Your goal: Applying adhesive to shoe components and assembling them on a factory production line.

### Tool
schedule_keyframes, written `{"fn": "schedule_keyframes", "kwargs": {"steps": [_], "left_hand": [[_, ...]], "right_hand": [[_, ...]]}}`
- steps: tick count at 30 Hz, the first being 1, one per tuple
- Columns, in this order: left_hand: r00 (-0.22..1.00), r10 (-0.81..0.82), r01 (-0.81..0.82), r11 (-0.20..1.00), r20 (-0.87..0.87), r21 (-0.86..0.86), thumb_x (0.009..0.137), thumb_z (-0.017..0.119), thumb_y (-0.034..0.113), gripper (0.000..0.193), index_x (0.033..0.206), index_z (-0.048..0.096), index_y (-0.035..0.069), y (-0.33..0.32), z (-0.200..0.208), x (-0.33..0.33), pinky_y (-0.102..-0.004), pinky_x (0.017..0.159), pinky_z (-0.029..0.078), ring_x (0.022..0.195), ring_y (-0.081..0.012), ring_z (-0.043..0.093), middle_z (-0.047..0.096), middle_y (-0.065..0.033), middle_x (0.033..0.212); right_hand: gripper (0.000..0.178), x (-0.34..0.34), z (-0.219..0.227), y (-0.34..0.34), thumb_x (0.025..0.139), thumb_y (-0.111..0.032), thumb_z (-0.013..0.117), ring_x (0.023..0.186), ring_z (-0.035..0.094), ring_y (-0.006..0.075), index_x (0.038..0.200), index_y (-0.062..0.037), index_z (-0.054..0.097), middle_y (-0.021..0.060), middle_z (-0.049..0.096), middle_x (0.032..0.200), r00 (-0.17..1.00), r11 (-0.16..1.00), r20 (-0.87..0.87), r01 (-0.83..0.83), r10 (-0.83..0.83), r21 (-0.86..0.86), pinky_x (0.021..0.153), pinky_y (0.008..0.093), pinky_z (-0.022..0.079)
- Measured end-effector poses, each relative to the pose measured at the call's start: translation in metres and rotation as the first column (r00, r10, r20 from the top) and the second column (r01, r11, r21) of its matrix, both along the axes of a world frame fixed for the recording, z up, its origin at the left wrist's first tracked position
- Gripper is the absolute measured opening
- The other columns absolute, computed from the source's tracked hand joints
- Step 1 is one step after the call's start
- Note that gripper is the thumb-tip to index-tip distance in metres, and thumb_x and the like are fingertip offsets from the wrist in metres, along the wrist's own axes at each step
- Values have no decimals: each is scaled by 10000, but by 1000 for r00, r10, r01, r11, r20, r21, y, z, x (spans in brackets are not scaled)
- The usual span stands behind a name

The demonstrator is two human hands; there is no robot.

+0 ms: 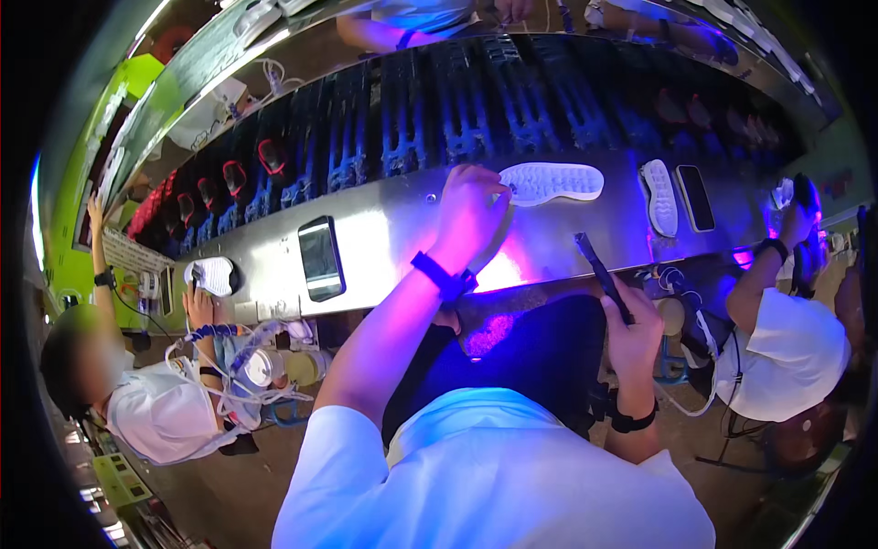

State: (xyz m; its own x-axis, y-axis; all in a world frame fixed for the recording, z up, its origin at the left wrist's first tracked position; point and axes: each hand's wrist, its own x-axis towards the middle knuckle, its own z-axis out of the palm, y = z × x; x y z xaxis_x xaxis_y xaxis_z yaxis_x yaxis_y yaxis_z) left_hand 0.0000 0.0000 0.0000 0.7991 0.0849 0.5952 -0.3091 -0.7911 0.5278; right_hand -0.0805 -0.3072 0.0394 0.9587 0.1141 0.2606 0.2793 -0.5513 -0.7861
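A white shoe sole (560,183) lies on the metal table with its textured, hollowed side facing up. My left hand (468,206) has its fingers closed at the left end of this sole, pinching its edge. In my right hand (638,334), the fingers wrap round a dark brush (600,270), which slants up and left, its tip over the table's near edge. Its bristles are too dark to make out clearly. Bluish-purple light falls on my left arm and the table beside it.
A second white sole (659,199) and a phone (695,198) lie to the right; another phone (322,259) lies left. Beyond the metal table (402,265) runs a dark conveyor (439,101) carrying red-and-black shoe uppers (272,156). Co-workers sit on both sides, the left one touching a sole (210,274).
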Motion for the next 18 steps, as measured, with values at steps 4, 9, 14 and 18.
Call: {"fn": "schedule_keyframes", "kwargs": {"steps": [4, 9, 14, 18], "left_hand": [[992, 4, 5, 997, -125, 72, 740, 803, 152, 166, 880, 790, 64, 4, -14, 37, -410, 883, 531, 996, -315, 660, 727, -118, 957], [947, -122, 145, 988, -297, 55, 746, 799, 124, 139, 865, 786, 53, 12, -21, 65, -407, 837, 540, 893, -318, 668, 713, -121, 901], [872, -247, 269, 963, -423, -7, 762, 787, 82, 184, 946, 792, 95, 22, -18, 76, -374, 792, 556, 903, -286, 694, 722, -116, 918], [957, -71, 91, 994, -281, 58, 831, 759, 89, 140, 966, 785, 63, 13, -11, 53, -338, 794, 556, 917, -240, 704, 733, -109, 961]], "right_hand": [[341, 0, -8, -7, 846, -18, 731, 848, 688, 281, 1186, -16, 710, 151, 700, 943, 999, 999, 43, 30, -32, 36, 785, 343, 523], [339, 6, -10, -22, 840, -30, 741, 812, 673, 303, 1177, -21, 715, 145, 684, 896, 997, 996, 23, 77, -78, 37, 749, 349, 521], [336, 11, -12, -19, 835, -42, 747, 821, 686, 308, 1170, -23, 718, 156, 692, 907, 999, 997, 19, 25, -27, 76, 746, 351, 522], [336, 14, -8, -16, 836, -39, 746, 839, 693, 309, 1170, -22, 718, 159, 704, 935, 1000, 996, -18, 4, -2, 87, 757, 346, 525]]}}
